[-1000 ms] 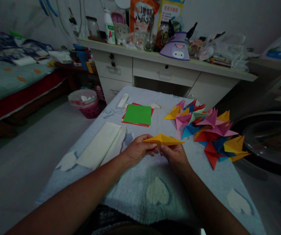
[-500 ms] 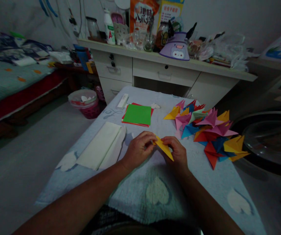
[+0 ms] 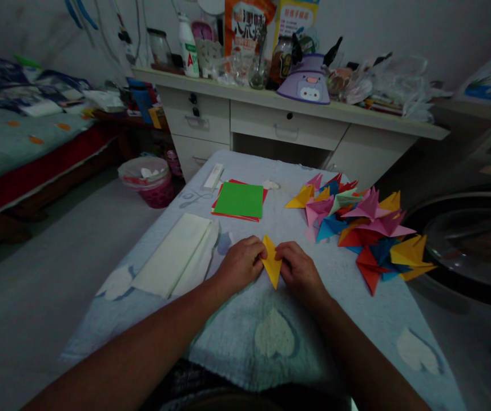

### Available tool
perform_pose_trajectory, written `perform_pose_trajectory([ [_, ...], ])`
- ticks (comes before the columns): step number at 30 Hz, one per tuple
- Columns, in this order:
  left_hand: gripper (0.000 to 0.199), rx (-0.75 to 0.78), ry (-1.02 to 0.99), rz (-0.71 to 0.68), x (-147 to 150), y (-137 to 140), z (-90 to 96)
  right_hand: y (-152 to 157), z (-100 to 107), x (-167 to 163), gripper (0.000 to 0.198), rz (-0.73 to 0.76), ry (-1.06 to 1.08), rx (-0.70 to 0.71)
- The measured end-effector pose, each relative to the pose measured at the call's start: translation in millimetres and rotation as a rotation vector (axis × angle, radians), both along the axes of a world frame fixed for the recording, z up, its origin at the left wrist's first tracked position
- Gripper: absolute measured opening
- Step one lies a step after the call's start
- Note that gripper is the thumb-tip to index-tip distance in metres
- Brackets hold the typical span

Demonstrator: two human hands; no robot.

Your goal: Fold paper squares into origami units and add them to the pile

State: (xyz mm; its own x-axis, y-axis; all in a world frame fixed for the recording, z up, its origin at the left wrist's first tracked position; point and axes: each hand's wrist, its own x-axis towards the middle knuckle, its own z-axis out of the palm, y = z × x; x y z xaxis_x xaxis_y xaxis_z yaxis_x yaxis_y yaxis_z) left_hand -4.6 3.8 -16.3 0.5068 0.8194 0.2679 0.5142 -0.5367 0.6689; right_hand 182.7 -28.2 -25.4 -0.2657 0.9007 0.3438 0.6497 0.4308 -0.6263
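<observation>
Between my hands is a yellow folded origami paper (image 3: 272,264), a narrow kite shape with one point toward me. My left hand (image 3: 245,260) pinches its left edge, and my right hand (image 3: 299,267) pinches the right edge. Both sets of fingertips are closed on the paper just over the cloth. Beyond my hands lies a stack of square paper (image 3: 240,200), green on top with red edges showing below. To the right spreads a pile of folded paper cranes (image 3: 371,205) in pink, red, blue, yellow and pale green.
A folded whitish cloth or paper (image 3: 172,254) lies left of my hands on the patterned tablecloth (image 3: 228,337). Near the far edge is a small white box (image 3: 214,176). A cluttered white desk (image 3: 198,114) stands behind, with a pink bin (image 3: 155,188) on the floor at left.
The yellow paper has turned from slanting to nearly upright in view, its near point swinging left. My right hand has shifted from over its upper end to its right edge.
</observation>
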Motion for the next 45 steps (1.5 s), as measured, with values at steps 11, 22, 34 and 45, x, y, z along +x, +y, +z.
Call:
perform_pose_trajectory([
  [11,0.005,0.081,0.157,0.018,-4,1,-2.1,2,2,8,0.018,-0.013,-0.174,-0.065],
  [22,0.011,0.042,0.202,0.174,-1,0,-1.2,12,-2,3,0.013,-0.233,-0.212,-0.127],
  [34,0.012,0.085,0.256,0.219,3,-3,-4.3,11,-1,-10,0.01,-0.368,-0.359,-0.119],
  [45,0.008,0.069,0.233,0.147,6,-1,-8.5,6,-1,-13,0.024,-0.356,-0.447,-0.085],
])
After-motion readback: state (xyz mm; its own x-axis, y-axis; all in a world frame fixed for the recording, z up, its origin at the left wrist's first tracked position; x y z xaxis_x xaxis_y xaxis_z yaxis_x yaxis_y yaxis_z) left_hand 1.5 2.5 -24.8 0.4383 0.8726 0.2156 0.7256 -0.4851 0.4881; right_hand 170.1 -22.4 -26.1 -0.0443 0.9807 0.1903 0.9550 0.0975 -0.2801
